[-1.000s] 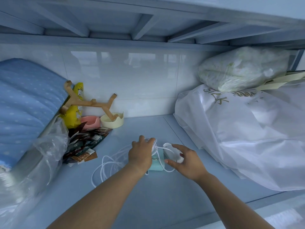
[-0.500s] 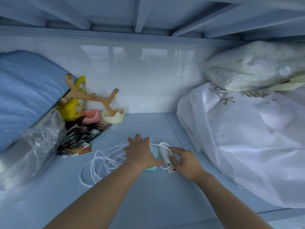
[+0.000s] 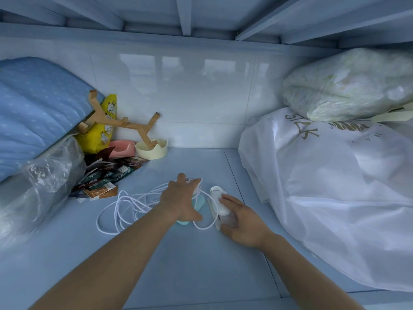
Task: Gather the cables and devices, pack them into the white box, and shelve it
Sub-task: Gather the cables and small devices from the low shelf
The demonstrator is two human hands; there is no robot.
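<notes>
A tangle of white cable (image 3: pixel 125 204) lies in loose loops on the blue shelf (image 3: pixel 201 260). My left hand (image 3: pixel 181 200) rests palm down over the cable's right end and over a flat teal device (image 3: pixel 200 201), fingers spread. Just right of it lies a small white oval device (image 3: pixel 220 201) on a clear wrapper. My right hand (image 3: pixel 242 222) covers that device's near end, fingertips on top. No white box is in view.
A big white bag (image 3: pixel 335 198) fills the shelf's right side, with a clear bag of stuffing (image 3: pixel 348 86) on top. At left are blue bedding (image 3: pixel 38 108), crumpled plastic (image 3: pixel 40 186), snack packets (image 3: pixel 107 175), a yellow pouch, a wooden stand, a pink dish and a cream bowl (image 3: pixel 152 148).
The teal and white devices were held upright a second ago; now they lie flat on the shelf. My left hand has flattened over the cable, my right hand has slid onto the white device.
</notes>
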